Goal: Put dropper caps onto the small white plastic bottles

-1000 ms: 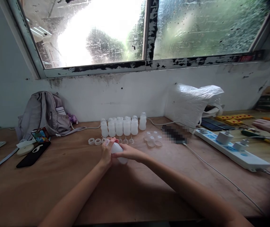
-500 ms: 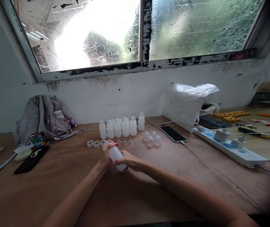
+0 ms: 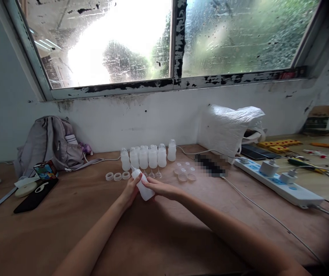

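Observation:
A small white plastic bottle [image 3: 143, 186] is tilted above the wooden table [image 3: 66, 226], its top toward the far left. My left hand [image 3: 129, 191] grips its left side and my right hand [image 3: 160, 188] wraps it from the right. Just behind stand several identical white bottles [image 3: 148, 156] in a row. Three white rings [image 3: 117, 176] lie left of my hands, clear nipples [image 3: 155, 174] sit in front of the row, and several clear caps [image 3: 185, 172] lie to the right.
A grey backpack [image 3: 49, 145] leans on the wall at the left, with a black phone [image 3: 34, 189] and a small box [image 3: 45, 170] near it. A white plastic bag [image 3: 230, 128], a phone on a cable [image 3: 210, 165] and a power strip [image 3: 282, 182] lie to the right.
The bottle has turned in my hands and its top now points up and left. My left hand slid down from the top to the side. Another person's hand at the right has gone from view.

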Action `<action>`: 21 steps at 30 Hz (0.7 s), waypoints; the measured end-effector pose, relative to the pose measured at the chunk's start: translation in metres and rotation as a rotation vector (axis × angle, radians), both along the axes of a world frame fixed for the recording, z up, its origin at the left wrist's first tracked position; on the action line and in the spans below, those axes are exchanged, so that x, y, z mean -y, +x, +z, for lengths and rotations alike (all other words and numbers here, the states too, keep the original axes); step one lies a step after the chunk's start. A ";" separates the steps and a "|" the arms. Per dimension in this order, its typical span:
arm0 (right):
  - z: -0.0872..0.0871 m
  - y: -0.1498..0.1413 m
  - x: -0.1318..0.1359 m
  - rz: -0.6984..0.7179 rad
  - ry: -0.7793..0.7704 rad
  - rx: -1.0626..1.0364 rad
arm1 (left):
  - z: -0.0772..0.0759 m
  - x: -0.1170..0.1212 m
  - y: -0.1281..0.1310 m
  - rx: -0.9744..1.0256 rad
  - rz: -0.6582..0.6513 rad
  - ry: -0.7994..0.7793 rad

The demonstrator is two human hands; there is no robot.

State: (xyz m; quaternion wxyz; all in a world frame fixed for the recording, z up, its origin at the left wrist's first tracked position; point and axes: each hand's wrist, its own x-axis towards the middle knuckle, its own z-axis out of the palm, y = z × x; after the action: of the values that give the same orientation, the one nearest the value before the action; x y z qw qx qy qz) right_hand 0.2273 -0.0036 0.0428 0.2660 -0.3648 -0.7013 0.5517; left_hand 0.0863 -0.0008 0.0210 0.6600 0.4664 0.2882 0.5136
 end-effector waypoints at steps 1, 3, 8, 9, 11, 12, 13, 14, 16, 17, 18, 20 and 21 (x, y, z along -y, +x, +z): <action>0.004 0.006 -0.007 -0.030 0.101 0.062 | 0.000 0.000 0.000 -0.006 0.026 0.014; 0.013 0.023 -0.022 -0.134 0.330 0.205 | 0.000 -0.001 0.000 -0.036 0.083 0.024; 0.036 0.079 -0.053 -0.417 0.558 0.869 | 0.000 -0.005 -0.002 -0.152 0.172 0.102; 0.039 0.089 -0.057 -0.430 0.531 0.981 | 0.000 -0.005 -0.003 -0.177 0.186 0.132; 0.042 0.104 -0.060 -0.410 0.461 1.086 | 0.000 -0.006 -0.003 -0.230 0.195 0.180; 0.043 0.109 -0.061 -0.386 0.422 1.102 | 0.000 -0.006 -0.002 -0.254 0.188 0.195; 0.043 0.111 -0.062 -0.363 0.384 1.106 | -0.001 -0.006 -0.002 -0.275 0.176 0.208; 0.042 0.113 -0.062 -0.339 0.343 1.112 | -0.002 -0.005 -0.001 -0.292 0.159 0.221; 0.041 0.113 -0.063 -0.302 0.263 1.116 | -0.003 -0.005 0.001 -0.321 0.110 0.259; 0.040 0.112 -0.064 -0.288 0.230 1.113 | -0.004 -0.004 0.002 -0.332 0.079 0.279; 0.039 0.112 -0.065 -0.278 0.206 1.107 | -0.004 -0.003 0.003 -0.339 0.043 0.298; 0.039 0.114 -0.067 -0.275 0.180 1.095 | -0.004 -0.002 0.004 -0.337 -0.027 0.321; 0.039 0.116 -0.068 -0.280 0.175 1.092 | -0.004 -0.001 0.004 -0.329 -0.053 0.325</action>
State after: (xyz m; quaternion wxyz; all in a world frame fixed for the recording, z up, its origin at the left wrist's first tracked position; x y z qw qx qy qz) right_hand 0.3431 0.0649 0.0822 -0.0353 -0.6633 -0.7249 0.1825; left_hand 0.0901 0.0005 0.0168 0.5336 0.6514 0.2933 0.4527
